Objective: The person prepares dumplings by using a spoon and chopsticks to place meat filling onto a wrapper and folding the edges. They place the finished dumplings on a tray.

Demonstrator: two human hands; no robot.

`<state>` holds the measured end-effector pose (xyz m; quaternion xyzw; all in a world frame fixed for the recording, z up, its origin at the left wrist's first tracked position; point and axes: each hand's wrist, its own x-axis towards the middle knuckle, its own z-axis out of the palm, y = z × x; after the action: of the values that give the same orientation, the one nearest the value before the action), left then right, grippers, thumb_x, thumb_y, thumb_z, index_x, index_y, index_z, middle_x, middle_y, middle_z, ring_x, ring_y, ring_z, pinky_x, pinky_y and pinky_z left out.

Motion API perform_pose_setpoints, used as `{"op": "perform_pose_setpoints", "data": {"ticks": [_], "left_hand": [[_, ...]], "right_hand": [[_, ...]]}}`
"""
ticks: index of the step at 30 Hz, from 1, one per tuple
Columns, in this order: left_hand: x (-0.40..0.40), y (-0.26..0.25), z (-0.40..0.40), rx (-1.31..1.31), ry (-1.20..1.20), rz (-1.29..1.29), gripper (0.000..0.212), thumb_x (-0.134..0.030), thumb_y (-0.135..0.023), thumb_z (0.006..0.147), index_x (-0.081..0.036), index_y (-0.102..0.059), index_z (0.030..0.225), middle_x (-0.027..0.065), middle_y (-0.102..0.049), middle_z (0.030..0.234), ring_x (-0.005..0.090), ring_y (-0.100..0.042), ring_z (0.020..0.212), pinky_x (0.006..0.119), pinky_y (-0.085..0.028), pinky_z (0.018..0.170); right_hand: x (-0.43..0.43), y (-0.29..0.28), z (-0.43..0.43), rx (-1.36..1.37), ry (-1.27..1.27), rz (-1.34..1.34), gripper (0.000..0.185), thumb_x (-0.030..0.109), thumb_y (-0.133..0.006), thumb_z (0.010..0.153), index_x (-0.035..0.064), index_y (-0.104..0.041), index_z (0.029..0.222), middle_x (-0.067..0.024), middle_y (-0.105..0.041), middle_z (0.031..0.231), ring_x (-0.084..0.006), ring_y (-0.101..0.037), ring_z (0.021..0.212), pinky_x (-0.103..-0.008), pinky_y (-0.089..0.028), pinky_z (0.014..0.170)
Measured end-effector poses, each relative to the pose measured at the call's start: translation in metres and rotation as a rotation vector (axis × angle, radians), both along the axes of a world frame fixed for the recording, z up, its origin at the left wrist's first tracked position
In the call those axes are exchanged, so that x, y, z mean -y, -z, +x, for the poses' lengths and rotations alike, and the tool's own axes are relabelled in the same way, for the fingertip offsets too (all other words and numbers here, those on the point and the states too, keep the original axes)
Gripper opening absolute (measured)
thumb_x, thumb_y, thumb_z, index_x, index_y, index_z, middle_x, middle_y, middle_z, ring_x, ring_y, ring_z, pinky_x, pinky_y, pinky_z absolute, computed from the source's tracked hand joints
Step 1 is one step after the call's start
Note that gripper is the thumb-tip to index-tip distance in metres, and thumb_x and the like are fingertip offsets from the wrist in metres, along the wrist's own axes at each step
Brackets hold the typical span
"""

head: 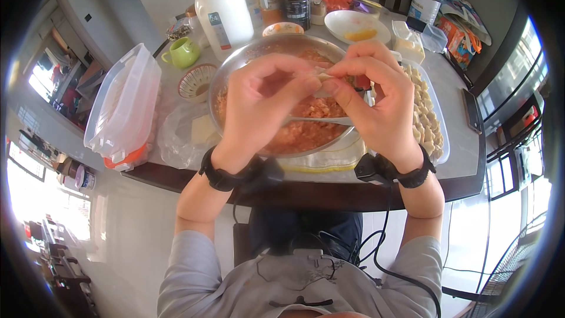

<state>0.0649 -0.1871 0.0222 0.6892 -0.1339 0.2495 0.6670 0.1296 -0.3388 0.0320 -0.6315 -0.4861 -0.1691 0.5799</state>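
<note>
Between the fingertips of my left hand (258, 101) and my right hand (382, 84) is a small pale dough dumpling (325, 78), pinched from both sides. The fingers partly hide it. Both hands are above a wide steel bowl (238, 53) filled with pinkish minced filling (315, 108). A utensil with a pale flat handle (324, 120) lies across the filling. To the right of the bowl, rows of folded dumplings (426, 119) fill a translucent plastic tray (444, 143), partly behind my right hand. Left of the bowl, pale square wrappers (204, 130) lie by a clear plastic bag (176, 137).
Stacked plastic containers (126, 101) stand at the table's left edge. Behind the bowl are a white thermos jug (225, 13), a green mug (183, 53) and a white plate (355, 26). A phone (472, 110) lies at right. Black cables (382, 247) hang from my wrist devices.
</note>
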Motion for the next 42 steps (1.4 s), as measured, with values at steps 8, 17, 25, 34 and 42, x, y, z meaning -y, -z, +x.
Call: {"op": "perform_pose_setpoints", "data": {"ticks": [8, 17, 25, 34, 42], "left_hand": [[0.000, 0.002, -0.009, 0.248, 0.022, 0.045, 0.011, 0.007, -0.057, 0.074, 0.003, -0.056, 0.084, 0.0142, -0.059, 0.095, 0.0109, -0.056, 0.078, 0.022, -0.048, 0.067], [-0.014, 0.000, -0.018, 0.355, 0.083, 0.146, 0.010, 0.007, -0.054, 0.076, 0.004, -0.055, 0.086, 0.0201, -0.056, 0.101, 0.0132, -0.056, 0.080, 0.024, -0.048, 0.068], [-0.008, 0.001, -0.022, 0.336, 0.016, 0.062, 0.009, 0.004, -0.053, 0.078, 0.005, -0.054, 0.088, 0.0206, -0.056, 0.101, 0.0153, -0.057, 0.082, 0.025, -0.049, 0.070], [-0.010, -0.003, -0.022, 0.319, 0.096, 0.100, 0.012, 0.006, -0.051, 0.078, 0.006, -0.054, 0.089, 0.0198, -0.056, 0.101, 0.0172, -0.057, 0.085, 0.026, -0.050, 0.070], [-0.004, -0.003, -0.022, 0.229, 0.074, -0.034, 0.017, 0.012, -0.052, 0.074, 0.007, -0.055, 0.090, 0.0176, -0.058, 0.097, 0.0175, -0.058, 0.085, 0.026, -0.049, 0.072]], "right_hand": [[0.007, -0.006, -0.002, 0.134, 0.002, -0.025, 0.025, -0.003, -0.067, 0.061, 0.0026, -0.059, 0.084, -0.0052, -0.047, 0.092, -0.0106, -0.045, 0.076, -0.0201, -0.035, 0.063], [0.016, -0.007, -0.003, 0.328, -0.086, -0.042, 0.025, -0.004, -0.066, 0.058, 0.0010, -0.058, 0.081, -0.0106, -0.047, 0.091, -0.0161, -0.047, 0.080, -0.0234, -0.040, 0.068], [0.011, -0.007, -0.016, 0.259, -0.070, -0.057, 0.024, -0.004, -0.068, 0.059, 0.0000, -0.058, 0.081, -0.0097, -0.046, 0.091, -0.0157, -0.048, 0.076, -0.0225, -0.042, 0.062], [0.008, -0.005, -0.019, 0.372, 0.000, 0.002, 0.021, -0.008, -0.065, 0.059, 0.0016, -0.059, 0.077, -0.0088, -0.046, 0.085, -0.0144, -0.053, 0.059, -0.0232, -0.043, 0.050], [0.008, -0.003, -0.022, 0.383, -0.076, -0.026, 0.021, -0.007, -0.063, 0.060, 0.0034, -0.057, 0.077, -0.0096, -0.047, 0.084, -0.0171, -0.049, 0.066, -0.0237, -0.041, 0.055]]}}
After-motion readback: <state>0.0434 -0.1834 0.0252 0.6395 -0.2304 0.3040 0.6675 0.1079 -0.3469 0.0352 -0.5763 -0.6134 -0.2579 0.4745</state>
